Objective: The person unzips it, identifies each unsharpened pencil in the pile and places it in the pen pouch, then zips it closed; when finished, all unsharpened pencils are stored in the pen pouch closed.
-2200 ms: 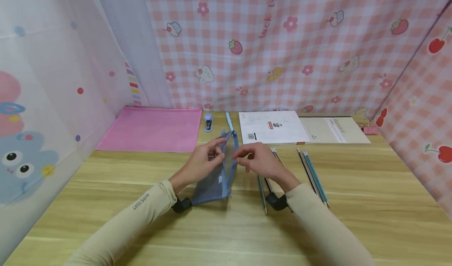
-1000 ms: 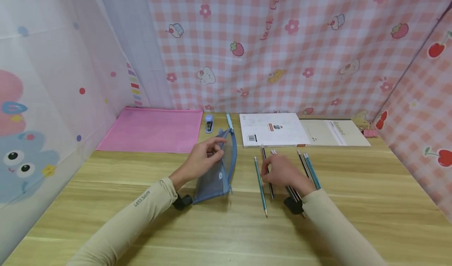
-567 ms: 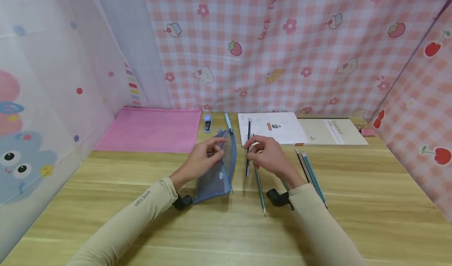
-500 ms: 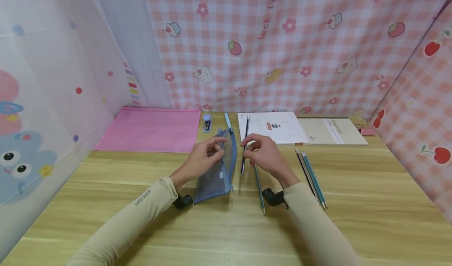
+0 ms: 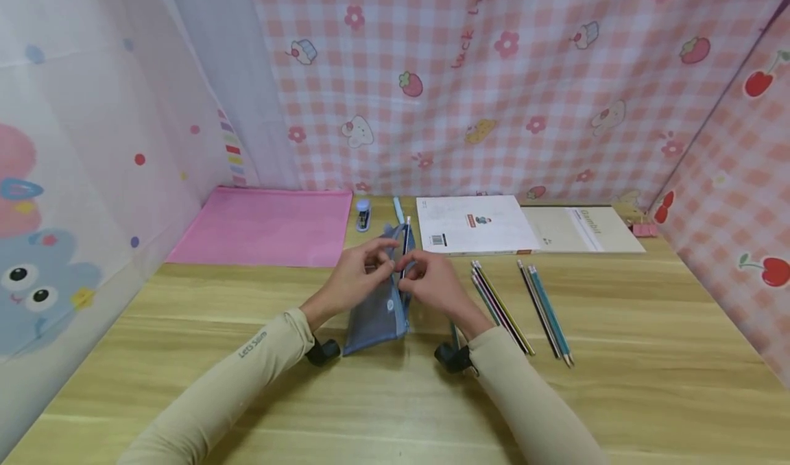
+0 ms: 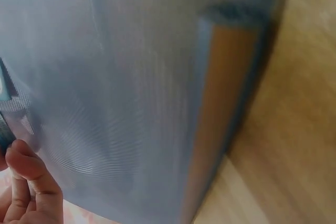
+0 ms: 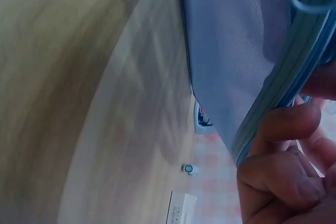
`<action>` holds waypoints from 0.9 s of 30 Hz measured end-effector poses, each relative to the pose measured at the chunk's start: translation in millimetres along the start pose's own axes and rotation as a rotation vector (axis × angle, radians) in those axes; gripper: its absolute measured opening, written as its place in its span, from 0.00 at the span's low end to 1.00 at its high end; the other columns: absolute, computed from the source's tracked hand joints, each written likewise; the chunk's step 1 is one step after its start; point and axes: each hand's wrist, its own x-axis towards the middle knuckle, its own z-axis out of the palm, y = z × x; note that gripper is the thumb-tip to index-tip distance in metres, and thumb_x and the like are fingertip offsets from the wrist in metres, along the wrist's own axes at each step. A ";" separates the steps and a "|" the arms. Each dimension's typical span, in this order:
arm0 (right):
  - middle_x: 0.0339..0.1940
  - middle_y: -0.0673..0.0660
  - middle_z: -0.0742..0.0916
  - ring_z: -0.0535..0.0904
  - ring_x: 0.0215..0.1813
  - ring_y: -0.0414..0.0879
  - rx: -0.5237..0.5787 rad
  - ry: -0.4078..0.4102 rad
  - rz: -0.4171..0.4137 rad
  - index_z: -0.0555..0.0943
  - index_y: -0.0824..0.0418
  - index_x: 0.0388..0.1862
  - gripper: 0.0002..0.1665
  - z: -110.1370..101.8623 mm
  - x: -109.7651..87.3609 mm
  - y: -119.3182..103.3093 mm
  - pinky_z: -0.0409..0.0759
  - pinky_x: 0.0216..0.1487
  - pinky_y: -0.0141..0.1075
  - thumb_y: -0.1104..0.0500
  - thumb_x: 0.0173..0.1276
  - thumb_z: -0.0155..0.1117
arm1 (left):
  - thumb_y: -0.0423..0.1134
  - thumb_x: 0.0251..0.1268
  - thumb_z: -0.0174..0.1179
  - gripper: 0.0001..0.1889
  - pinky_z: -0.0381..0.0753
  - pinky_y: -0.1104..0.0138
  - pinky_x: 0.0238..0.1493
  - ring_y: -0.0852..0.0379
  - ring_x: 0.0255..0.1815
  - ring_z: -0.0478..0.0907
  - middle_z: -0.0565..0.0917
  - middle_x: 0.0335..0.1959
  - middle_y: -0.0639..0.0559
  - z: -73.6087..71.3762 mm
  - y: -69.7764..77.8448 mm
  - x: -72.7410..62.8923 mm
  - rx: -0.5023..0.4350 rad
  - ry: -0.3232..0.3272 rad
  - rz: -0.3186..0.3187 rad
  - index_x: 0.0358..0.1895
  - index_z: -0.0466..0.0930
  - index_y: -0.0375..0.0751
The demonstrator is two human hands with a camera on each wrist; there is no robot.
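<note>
A blue mesh zip pouch [image 5: 373,321] stands on its long side in the head view, mouth toward the right. My left hand [image 5: 354,276] pinches the near edge of that mouth. A dark pencil [image 5: 407,230], eraser end up, slants into the mouth, its lower part hidden. My right hand [image 5: 437,285] pinches this pencil, fingertips against the opening. In the left wrist view the mesh pouch [image 6: 115,77] fills most of the picture, beside my left hand [image 6: 34,187]. The right wrist view has curled fingers of my right hand [image 7: 286,169] by the zip edge.
Pencils [image 5: 501,307] lie right of my right hand, with another group [image 5: 546,314] farther right. A teal pencil [image 5: 455,336] is partly under my right wrist. Behind are a pink folder [image 5: 265,228], small stapler [image 5: 363,215], light-blue pen [image 5: 398,209], white book [image 5: 478,223] and beige notebook [image 5: 583,230].
My right hand has gone from the pouch to the pencils, picked up a dark one and carried it left into the pouch's mouth. The left hand has stayed on the pouch.
</note>
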 end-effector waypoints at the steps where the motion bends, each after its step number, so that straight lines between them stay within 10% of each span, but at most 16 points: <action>1: 0.26 0.56 0.86 0.75 0.24 0.41 -0.011 -0.008 0.006 0.84 0.60 0.42 0.12 0.5 -1.3 -0.5 0.71 0.26 0.31 0.67 0.58 0.66 | 0.32 0.72 0.56 0.20 0.82 0.71 0.37 0.56 0.33 0.82 0.83 0.34 0.43 0.3 0.7 -0.3 0.001 -0.001 0.000 0.65 0.74 0.34; 14: 0.39 0.60 0.89 0.79 0.24 0.48 -0.026 -0.214 -0.009 0.84 0.60 0.52 0.16 -14.9 -8.6 1.2 0.78 0.26 0.34 0.64 0.66 0.61 | 0.30 0.73 0.55 0.18 0.79 0.72 0.35 0.61 0.28 0.76 0.82 0.32 0.45 4.3 0.2 -5.7 0.028 0.007 0.048 0.63 0.76 0.36; 19: 0.43 0.63 0.89 0.84 0.29 0.57 -0.141 -0.147 -0.046 0.84 0.61 0.50 0.12 -55.7 -14.8 6.1 0.81 0.28 0.38 0.61 0.70 0.63 | 0.31 0.72 0.56 0.18 0.81 0.73 0.36 0.62 0.30 0.77 0.82 0.33 0.46 0.1 1.4 -4.9 0.034 0.020 0.044 0.63 0.77 0.35; 27: 0.30 0.54 0.88 0.80 0.32 0.41 -0.484 -0.207 -0.057 0.85 0.61 0.38 0.05 -115.3 -34.3 42.0 0.76 0.34 0.34 0.63 0.63 0.69 | 0.31 0.72 0.56 0.18 0.81 0.73 0.36 0.59 0.30 0.77 0.81 0.33 0.46 -1.2 -2.0 -5.2 0.035 0.021 0.026 0.63 0.77 0.35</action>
